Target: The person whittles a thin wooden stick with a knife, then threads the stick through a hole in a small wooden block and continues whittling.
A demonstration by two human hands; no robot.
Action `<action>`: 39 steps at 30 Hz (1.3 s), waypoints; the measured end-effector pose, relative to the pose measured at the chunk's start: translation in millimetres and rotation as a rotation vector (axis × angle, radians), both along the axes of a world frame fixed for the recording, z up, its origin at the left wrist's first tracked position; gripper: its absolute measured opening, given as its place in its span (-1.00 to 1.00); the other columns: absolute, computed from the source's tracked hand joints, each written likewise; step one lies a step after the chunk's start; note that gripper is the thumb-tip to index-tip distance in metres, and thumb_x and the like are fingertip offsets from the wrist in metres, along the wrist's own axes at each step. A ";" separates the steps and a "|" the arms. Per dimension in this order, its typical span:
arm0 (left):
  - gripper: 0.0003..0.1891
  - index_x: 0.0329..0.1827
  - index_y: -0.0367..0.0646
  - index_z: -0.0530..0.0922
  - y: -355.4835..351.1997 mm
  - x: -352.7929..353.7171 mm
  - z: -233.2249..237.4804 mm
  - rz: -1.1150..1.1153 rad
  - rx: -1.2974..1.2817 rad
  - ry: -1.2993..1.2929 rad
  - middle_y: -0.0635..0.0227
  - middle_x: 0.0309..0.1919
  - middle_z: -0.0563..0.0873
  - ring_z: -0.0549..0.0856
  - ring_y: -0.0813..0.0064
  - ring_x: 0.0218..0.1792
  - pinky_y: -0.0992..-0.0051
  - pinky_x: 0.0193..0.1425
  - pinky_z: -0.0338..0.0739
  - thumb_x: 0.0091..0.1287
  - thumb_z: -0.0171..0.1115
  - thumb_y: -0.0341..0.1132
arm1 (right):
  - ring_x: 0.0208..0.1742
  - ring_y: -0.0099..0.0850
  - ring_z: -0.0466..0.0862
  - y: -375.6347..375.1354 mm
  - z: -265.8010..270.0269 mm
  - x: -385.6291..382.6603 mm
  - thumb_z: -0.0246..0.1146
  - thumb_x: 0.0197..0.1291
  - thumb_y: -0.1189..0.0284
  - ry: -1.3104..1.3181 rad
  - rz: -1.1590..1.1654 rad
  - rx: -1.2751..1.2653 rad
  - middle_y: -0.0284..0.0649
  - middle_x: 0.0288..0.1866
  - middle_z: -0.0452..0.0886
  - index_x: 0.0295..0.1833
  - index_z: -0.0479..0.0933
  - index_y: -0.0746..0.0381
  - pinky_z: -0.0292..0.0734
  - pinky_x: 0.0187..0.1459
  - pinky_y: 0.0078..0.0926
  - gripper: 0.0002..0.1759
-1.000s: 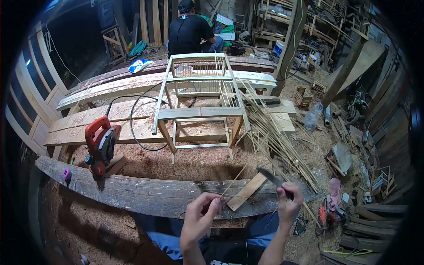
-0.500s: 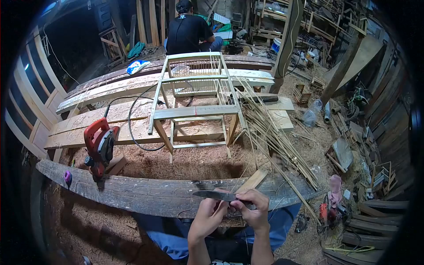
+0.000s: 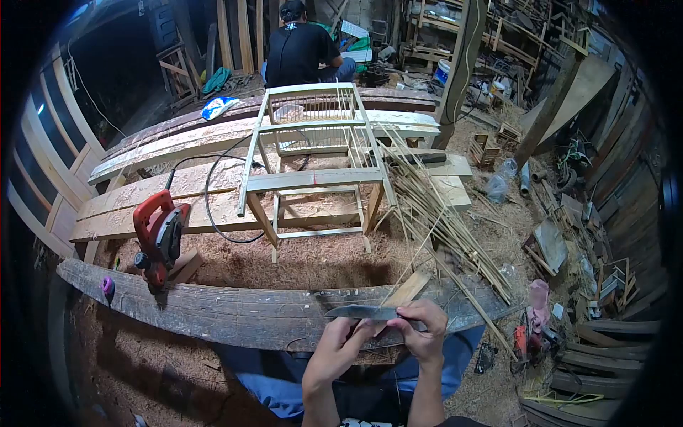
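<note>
My right hand [image 3: 425, 333] is closed round the handle of a knife [image 3: 361, 312], whose dark blade points left over the near edge of the worn plank [image 3: 235, 309]. Just below the blade, my left hand [image 3: 337, 356] is closed with its thumb and fingers pinched together. A thin bamboo strip [image 3: 411, 265] slants from the pile down to the blade and seems to run into my left fingers; its held end is hidden. Beyond my hands stands a light wooden frame [image 3: 316, 178] with thin bars at its far side.
A red power planer [image 3: 158, 238] rests at the left of the plank, near a purple object [image 3: 108, 287]. Bamboo strips [image 3: 455, 238] lie heaped to the right of the frame. Shavings cover the floor. A person in black [image 3: 302, 53] sits beyond the boards, back turned.
My right hand and the knife have shifted to the right, farther from my left hand. A thin strip now shows slanting up from the blade. My left hand has barely moved.
</note>
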State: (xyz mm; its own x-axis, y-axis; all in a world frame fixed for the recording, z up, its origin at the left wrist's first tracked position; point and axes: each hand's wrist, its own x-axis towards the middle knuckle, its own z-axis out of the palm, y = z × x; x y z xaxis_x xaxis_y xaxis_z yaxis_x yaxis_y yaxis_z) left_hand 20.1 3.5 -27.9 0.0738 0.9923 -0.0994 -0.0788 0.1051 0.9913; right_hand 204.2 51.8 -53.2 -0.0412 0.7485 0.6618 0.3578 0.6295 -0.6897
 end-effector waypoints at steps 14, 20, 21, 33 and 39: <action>-0.78 0.14 -0.33 0.58 -0.2 -29.5 32.3 0.192 -0.097 -0.060 0.43 -0.29 0.63 0.56 0.70 -0.24 0.64 -0.11 0.48 0.60 0.09 -0.39 | -0.24 -0.31 0.72 -2.8 6.7 22.1 0.56 0.12 0.43 0.131 -0.216 -0.048 -0.20 -0.27 0.72 -0.24 0.60 0.25 0.60 -0.18 -0.43 -0.75; -0.74 0.24 -0.35 0.51 4.3 -16.5 23.1 0.134 0.003 -0.184 0.40 -0.26 0.68 0.58 0.67 -0.24 0.63 -0.15 0.48 0.61 0.05 -0.41 | -0.27 -0.27 0.77 -2.7 8.1 -13.8 0.60 0.00 0.46 0.061 0.014 -0.048 -0.17 -0.31 0.76 -0.26 0.63 0.24 0.63 -0.20 -0.41 -0.73; -0.75 0.21 -0.35 0.53 5.4 -19.6 16.4 0.073 -0.032 -0.240 0.39 -0.23 0.70 0.59 0.70 -0.25 0.65 -0.19 0.47 0.60 0.07 -0.41 | -0.28 -0.28 0.79 -2.0 7.0 -17.4 0.60 -0.02 0.46 0.033 0.037 -0.048 -0.17 -0.32 0.76 -0.26 0.65 0.24 0.64 -0.22 -0.40 -0.74; -0.85 0.03 -0.33 0.63 5.1 -12.9 7.1 0.055 0.086 -0.053 0.34 -0.18 0.71 0.67 0.61 -0.16 0.56 -0.02 0.54 0.48 0.17 -0.53 | -0.29 -0.27 0.78 -5.6 11.9 -27.7 0.61 -0.03 0.42 0.005 0.151 -0.109 -0.18 -0.35 0.76 -0.28 0.68 0.25 0.64 -0.24 -0.39 -0.74; -0.85 -0.01 -0.33 0.62 6.1 -14.1 13.3 0.062 0.229 0.175 0.35 -0.29 0.71 0.65 0.61 -0.24 0.55 -0.15 0.53 0.41 0.22 -0.55 | -0.32 -0.28 0.78 -6.7 11.1 -23.0 0.62 -0.06 0.36 0.013 0.155 -0.113 -0.20 -0.38 0.76 -0.30 0.70 0.22 0.62 -0.27 -0.39 -0.73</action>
